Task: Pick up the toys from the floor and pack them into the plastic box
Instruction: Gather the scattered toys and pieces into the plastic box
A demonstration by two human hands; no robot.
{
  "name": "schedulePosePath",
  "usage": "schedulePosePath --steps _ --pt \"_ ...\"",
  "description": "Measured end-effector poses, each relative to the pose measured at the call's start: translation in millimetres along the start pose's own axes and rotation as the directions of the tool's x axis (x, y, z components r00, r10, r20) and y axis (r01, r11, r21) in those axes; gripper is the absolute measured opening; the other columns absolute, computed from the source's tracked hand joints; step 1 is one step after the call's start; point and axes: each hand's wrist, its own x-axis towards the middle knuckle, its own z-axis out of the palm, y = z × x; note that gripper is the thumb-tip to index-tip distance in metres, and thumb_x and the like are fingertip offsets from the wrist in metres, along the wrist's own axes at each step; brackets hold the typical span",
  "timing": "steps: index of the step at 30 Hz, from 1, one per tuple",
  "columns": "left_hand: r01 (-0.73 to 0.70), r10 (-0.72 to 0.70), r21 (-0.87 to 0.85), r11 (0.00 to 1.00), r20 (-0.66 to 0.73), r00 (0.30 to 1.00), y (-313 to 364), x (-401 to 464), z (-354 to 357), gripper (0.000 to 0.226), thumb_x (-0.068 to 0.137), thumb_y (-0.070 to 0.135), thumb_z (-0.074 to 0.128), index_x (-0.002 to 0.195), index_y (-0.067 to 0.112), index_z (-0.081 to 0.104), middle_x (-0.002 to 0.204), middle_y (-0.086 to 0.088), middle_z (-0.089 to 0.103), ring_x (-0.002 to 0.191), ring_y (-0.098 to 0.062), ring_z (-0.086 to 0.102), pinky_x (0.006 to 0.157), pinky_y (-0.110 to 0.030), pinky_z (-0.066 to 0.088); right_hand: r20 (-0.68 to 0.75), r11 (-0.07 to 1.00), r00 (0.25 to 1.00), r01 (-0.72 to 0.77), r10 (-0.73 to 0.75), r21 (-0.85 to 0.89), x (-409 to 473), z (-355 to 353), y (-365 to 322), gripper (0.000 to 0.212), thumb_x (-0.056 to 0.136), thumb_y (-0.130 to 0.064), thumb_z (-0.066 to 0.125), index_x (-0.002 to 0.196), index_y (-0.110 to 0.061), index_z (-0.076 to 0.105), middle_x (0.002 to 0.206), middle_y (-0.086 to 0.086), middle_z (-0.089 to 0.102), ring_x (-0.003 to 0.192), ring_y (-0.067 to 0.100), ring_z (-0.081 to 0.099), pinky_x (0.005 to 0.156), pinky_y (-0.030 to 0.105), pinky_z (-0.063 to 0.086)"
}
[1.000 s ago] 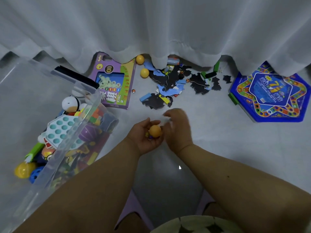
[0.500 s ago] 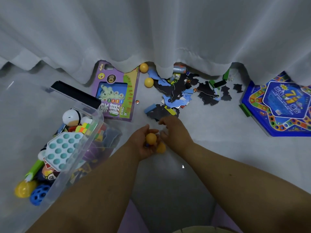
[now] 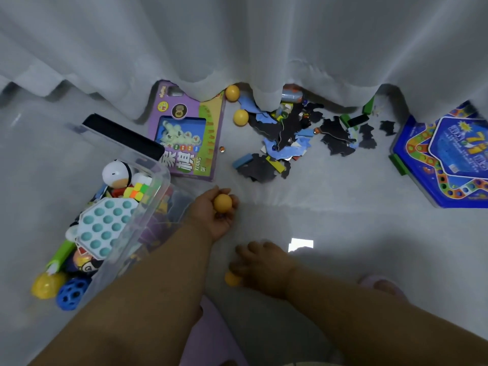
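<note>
**On the floor beside the box: 1 ball in the palm, 1 being fetched**

On the pale floor just right of the plastic box (image 3: 158,180), the left hand (image 3: 215,216) lies palm up with its fingers curled round an orange ball (image 3: 223,203); something small and dark sits in the palm under it, too small to name. Nearer the body, the right hand (image 3: 261,268) reaches down with its fingers bent over a second orange ball (image 3: 232,279) on the floor. They touch it, but whether they have closed round it I cannot tell.

The step in hand looks like gathering loose balls before a trip to the box. The next move calls for a sure grip on that low ball, since it will roll at a nudge, then a carry left over the clear wall to drop both among the toys already inside.

Much is left: 2 yellow balls (image 3: 240,117) by the curtain (image 3: 237,48), the scattered puzzle pieces (image 3: 287,138), the purple game box (image 3: 190,138) and the blue board game (image 3: 446,159).
</note>
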Motion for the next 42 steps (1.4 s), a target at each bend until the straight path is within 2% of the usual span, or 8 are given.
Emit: schedulePosePath --steps 4,11,20,23,27,35,38,42 --pt "-0.011 0.013 -0.057 0.998 0.028 1.000 6.3 -10.3 1.2 0.034 0.097 0.034 0.043 0.084 0.008 0.060 0.076 -0.011 0.059 0.064 -0.022 0.061 0.050 -0.019 0.049 0.055 0.992 0.996 -0.078 0.073 0.100 5.4 -4.1 12.4 0.036 0.062 -0.030 0.081 0.095 -0.024 0.068 0.095 0.011 0.065 0.064 0.027 0.064 0.042 0.029 0.049" --pt "-0.053 0.055 -0.082 0.995 0.019 0.998 17.7 -22.8 -7.8 0.037 0.097 0.040 0.043 0.089 0.009 0.062 0.081 -0.011 0.059 0.070 -0.022 0.059 0.048 -0.019 0.050 0.269 0.958 0.960 -0.145 0.076 0.248 23.6 -27.3 -34.6 0.089 0.081 -0.024 0.064 0.150 -0.031 0.008 0.157 0.008 0.006 0.133 0.032 0.031 0.098 0.044 0.041" --pt "-0.028 0.030 -0.033 0.999 0.059 0.998 20.6 -38.3 -19.7 0.037 0.098 0.040 0.040 0.091 0.011 0.062 0.082 -0.011 0.060 0.069 -0.020 0.060 0.049 -0.019 0.049 0.376 0.998 0.926 0.025 -0.043 0.053 60.9 -22.5 -53.2 0.039 0.099 -0.021 0.040 0.139 -0.019 0.041 0.152 0.011 0.021 0.129 0.036 0.034 0.089 0.045 0.044" --pt "-0.016 0.018 -0.015 1.000 0.088 0.996 20.4 -36.5 -22.0 0.040 0.098 0.041 0.038 0.091 0.011 0.063 0.083 -0.011 0.060 0.071 -0.020 0.059 0.050 -0.020 0.050 0.250 0.923 0.941 -0.290 0.227 0.252 44.1 -30.4 -21.4 0.040 0.099 -0.022 0.038 0.139 -0.013 0.039 0.141 0.015 0.036 0.120 0.035 0.044 0.093 0.042 0.042" --pt "0.003 -0.008 0.057 0.998 0.088 0.996 16.0 -28.5 -12.6 0.045 0.098 0.046 0.033 0.092 0.011 0.061 0.084 -0.011 0.059 0.071 -0.021 0.058 0.051 -0.021 0.050 -0.011 0.484 0.668 -0.528 0.744 0.698 26.2 -63.0 27.1 0.043 0.089 -0.029 0.060 0.127 -0.014 0.045 0.120 0.009 0.057 0.103 0.025 0.058 0.082 0.028 0.043" --pt "0.170 -0.186 0.079 0.982 0.307 0.934 8.8 -31.6 17.7 0.059 0.079 0.055 0.060 0.121 0.015 0.064 0.110 -0.009 0.067 0.104 -0.024 0.063 0.099 -0.034 0.042 -0.302 0.682 0.676 -0.406 0.672 0.609 71.7 -99.5 26.0 0.042 0.079 -0.057 0.056 0.097 -0.021 0.068 0.094 0.000 0.066 0.090 0.015 0.055 0.078 0.032 0.049" --pt "0.123 -0.131 0.046 0.991 0.270 0.954 12.0 -25.2 14.8 0.040 0.074 0.038 0.063 0.106 0.015 0.068 0.091 -0.006 0.071 0.087 -0.021 0.066 0.086 -0.026 0.044 -0.347 0.692 0.669 -0.353 0.657 0.629 77.8 -98.3 32.2 0.052 0.086 -0.049 0.034 0.098 -0.016 0.072 0.103 0.003 0.068 0.099 0.021 0.054 0.084 0.033 0.042" --pt "0.069 -0.050 -0.072 0.995 0.238 0.970 16.3 -18.7 11.9 0.016 0.072 0.022 0.057 0.084 0.011 0.061 0.082 -0.009 0.063 0.061 -0.023 0.064 0.042 -0.017 0.041 -0.236 0.605 0.661 -0.409 0.712 0.683 93.0 -90.9 65.4 0.031 0.092 -0.024 0.050 0.116 -0.011 0.064 0.115 0.009 0.063 0.112 0.024 0.052 0.093 0.029 0.039"
